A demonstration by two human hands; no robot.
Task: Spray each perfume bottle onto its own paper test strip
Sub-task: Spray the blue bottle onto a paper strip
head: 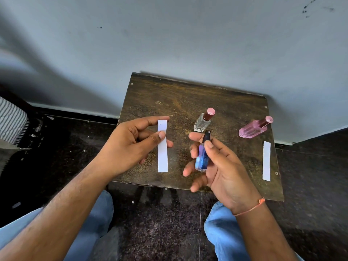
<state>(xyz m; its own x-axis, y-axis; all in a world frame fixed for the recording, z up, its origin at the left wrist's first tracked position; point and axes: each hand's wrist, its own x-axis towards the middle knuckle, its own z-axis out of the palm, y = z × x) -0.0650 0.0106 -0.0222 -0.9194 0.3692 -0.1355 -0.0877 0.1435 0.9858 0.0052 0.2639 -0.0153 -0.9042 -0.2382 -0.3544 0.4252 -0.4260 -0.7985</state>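
Observation:
My left hand (131,142) pinches a white paper strip (162,155) near its top, holding it upright above the small wooden table (169,95). Just right of it, my right hand (216,162) grips a small blue perfume bottle (201,159). Its black spray head (207,135) points toward the strip, with my thumb resting beside it. A clear bottle with a pink cap (203,121) stands behind my right hand. Further right stands a pink bottle with a pink cap (254,128). A second white strip (266,161) lies flat near the table's right edge.
The table stands against a pale wall (188,34), on a dark speckled floor (160,223). My knees in blue jeans (224,228) are below the table's front edge. A striped cloth (11,123) is at the far left.

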